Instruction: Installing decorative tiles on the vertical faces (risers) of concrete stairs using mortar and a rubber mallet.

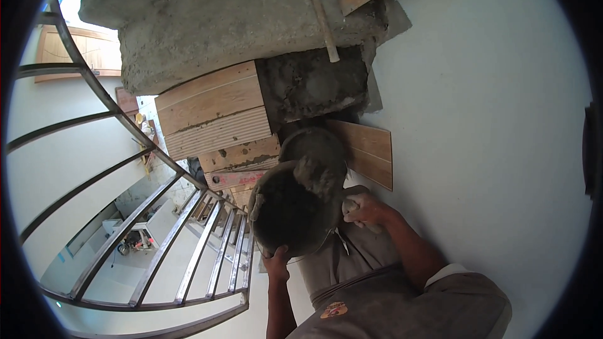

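Note:
My left hand grips the lower rim of a dark, mortar-smeared bucket, which is tilted so that its dark inside shows. My right hand is closed round the pale handle of what looks like a trowel, at the bucket's right side. A lump of wet grey mortar sits at the far rim and hides the tool's blade. Just beyond stands a second round container with grey mortar in it, partly covered by the tilted bucket.
Wood-look tiles cover steps beyond the buckets; bare mortar lies beside them. A mallet rests on the rough concrete step. A loose tile leans by the white wall. A metal railing runs along the left.

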`<state>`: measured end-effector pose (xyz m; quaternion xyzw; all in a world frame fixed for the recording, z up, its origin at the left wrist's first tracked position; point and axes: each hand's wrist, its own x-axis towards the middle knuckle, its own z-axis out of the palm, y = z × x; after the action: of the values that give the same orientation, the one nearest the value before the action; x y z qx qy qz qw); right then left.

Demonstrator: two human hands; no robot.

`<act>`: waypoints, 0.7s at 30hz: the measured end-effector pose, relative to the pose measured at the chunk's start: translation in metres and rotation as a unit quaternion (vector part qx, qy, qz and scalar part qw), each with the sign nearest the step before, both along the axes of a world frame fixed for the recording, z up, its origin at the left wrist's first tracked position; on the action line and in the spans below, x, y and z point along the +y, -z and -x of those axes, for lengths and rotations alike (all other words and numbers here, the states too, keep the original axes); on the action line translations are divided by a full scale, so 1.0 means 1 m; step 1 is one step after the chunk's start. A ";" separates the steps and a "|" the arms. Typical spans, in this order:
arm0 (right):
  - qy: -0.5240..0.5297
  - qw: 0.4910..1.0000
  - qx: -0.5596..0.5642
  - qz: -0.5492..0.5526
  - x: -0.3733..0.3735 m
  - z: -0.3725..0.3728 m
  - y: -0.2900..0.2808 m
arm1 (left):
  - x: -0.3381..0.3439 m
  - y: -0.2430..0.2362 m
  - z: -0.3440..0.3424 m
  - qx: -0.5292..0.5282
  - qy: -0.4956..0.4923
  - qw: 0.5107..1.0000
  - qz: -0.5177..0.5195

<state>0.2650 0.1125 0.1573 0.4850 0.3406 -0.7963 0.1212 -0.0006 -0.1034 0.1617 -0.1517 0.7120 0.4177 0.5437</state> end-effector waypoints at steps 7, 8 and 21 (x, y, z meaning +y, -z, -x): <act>0.097 0.826 -0.278 -0.481 0.047 0.028 0.054 | -0.017 0.016 0.022 -0.018 0.017 1.000 0.008; 0.063 0.803 -0.349 -0.479 0.065 0.027 0.092 | -0.009 0.015 0.021 -0.025 0.034 0.999 0.005; 0.273 0.868 -0.296 -0.290 0.076 0.034 0.134 | -0.018 0.013 0.038 -0.033 0.061 0.997 0.040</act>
<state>0.2308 0.1883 0.0235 0.7848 0.3580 -0.4824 -0.1523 -0.0387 -0.1217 0.1485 -0.1435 0.7175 0.3498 0.5851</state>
